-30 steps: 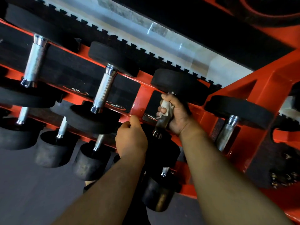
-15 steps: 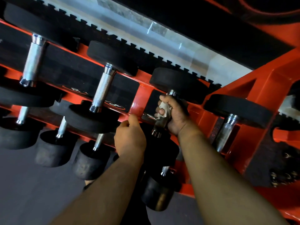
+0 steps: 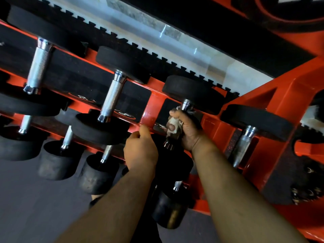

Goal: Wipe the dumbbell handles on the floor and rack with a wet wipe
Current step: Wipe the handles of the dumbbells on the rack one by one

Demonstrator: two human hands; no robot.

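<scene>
Gripping: your right hand (image 3: 188,129) curls round the handle (image 3: 175,135) of a rack dumbbell, w/ the wet wipe (image 3: 172,124) bunched between palm and metal; thumb lies over the wipe.
Wipe: white, crumpled, covers the upper-mid part of that handle; chrome collar shows above the fist, knurled end below it.
Left hand (image 3: 141,151): fingers curled, thumb tip near the orange rail (image 3: 149,109); can't tell if it's touching, and it holds nothing you can see.
Dumbbell in hand: far black head (image 3: 192,92) sits on the upper rail, near head dark below your fist, mostly hidden by both hands.
Neighbours, upper row: chrome handle (image 3: 112,97) to the left, another (image 3: 37,67) further left, one (image 3: 242,148) to the right of your right wrist, looks dull.
Lower row: smaller dumbbells (image 3: 98,172) w/ round black heads, under the upper row.
Rack (image 3: 280,106): orange steel frame, black pads along the rails.
Floor (image 3: 35,207): dark grey, bottom left.
</scene>
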